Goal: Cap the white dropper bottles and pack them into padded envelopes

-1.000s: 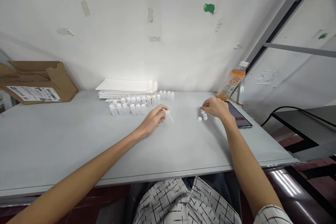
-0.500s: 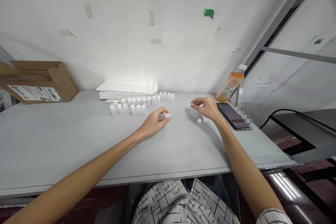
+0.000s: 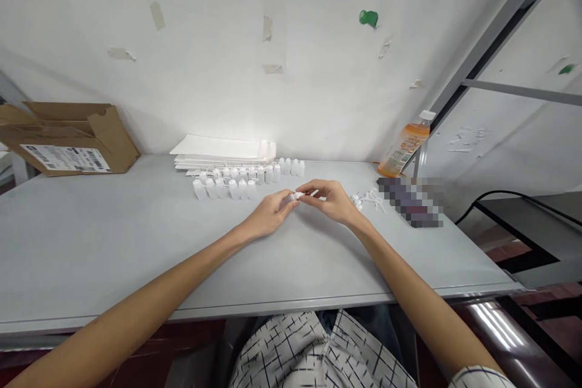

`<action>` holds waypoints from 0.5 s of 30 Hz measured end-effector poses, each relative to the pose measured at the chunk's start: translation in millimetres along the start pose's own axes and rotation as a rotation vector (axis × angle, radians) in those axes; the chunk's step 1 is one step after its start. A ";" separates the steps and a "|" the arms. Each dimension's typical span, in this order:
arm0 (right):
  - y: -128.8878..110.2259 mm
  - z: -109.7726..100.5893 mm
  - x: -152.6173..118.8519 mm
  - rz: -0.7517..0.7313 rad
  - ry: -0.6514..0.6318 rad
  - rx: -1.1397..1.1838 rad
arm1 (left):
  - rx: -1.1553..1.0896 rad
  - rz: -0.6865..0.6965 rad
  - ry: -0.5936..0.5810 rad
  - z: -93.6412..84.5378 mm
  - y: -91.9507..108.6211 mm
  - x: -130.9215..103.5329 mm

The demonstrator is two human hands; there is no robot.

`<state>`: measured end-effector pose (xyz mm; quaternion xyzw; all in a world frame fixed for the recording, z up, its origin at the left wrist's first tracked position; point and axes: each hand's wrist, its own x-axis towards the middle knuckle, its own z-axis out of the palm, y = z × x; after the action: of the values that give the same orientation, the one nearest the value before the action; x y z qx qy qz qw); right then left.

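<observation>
Left hand (image 3: pixel 266 214) has its fingers curled round a translucent plastic bottle (image 3: pixel 285 201) mid-frame; right hand (image 3: pixel 331 201) pinches the small white piece (image 3: pixel 299 195) at its tip. More round-shouldered bottles (image 3: pixel 234 188) line the smooth grey desk (image 3: pixel 113 242) left of centre. Cardboard box (image 3: pixel 122 142), far left: white label (image 3: pixel 66 159), print's too tiny to read.

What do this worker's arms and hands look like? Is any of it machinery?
No machinery shows. The left hand and right hand are ordinary human ones, with no gloves, and no watch or bracelet shows on the wrists. Both forearms are bare. At the right elbow a white sleeve with thin black crossing lines shows; the left sleeve is out of view.
</observation>
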<state>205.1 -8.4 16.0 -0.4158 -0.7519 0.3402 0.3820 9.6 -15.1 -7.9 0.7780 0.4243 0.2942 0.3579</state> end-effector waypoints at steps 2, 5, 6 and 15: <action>0.1 0.8 -0.3 0.007 -0.022 0.034 | 0.021 0.015 -0.004 0.3 -0.1 0.4; -1.2 2.0 -1.0 0.038 -0.062 0.090 | 0.042 0.057 0.005 0.6 -0.2 0.8; -1.5 2.6 -1.3 0.050 -0.068 0.094 | 0.051 0.065 0.009 0.7 -0.2 0.7; 4.1 13.7 -2.1 -0.020 -0.009 -0.259 | 0.117 0.071 0.016 2.8 1.5 -2.4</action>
<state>195.6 -11.2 5.5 -0.4525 -0.7955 0.2382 0.3251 11.3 -18.5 -8.7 0.8097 0.4156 0.2879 0.2978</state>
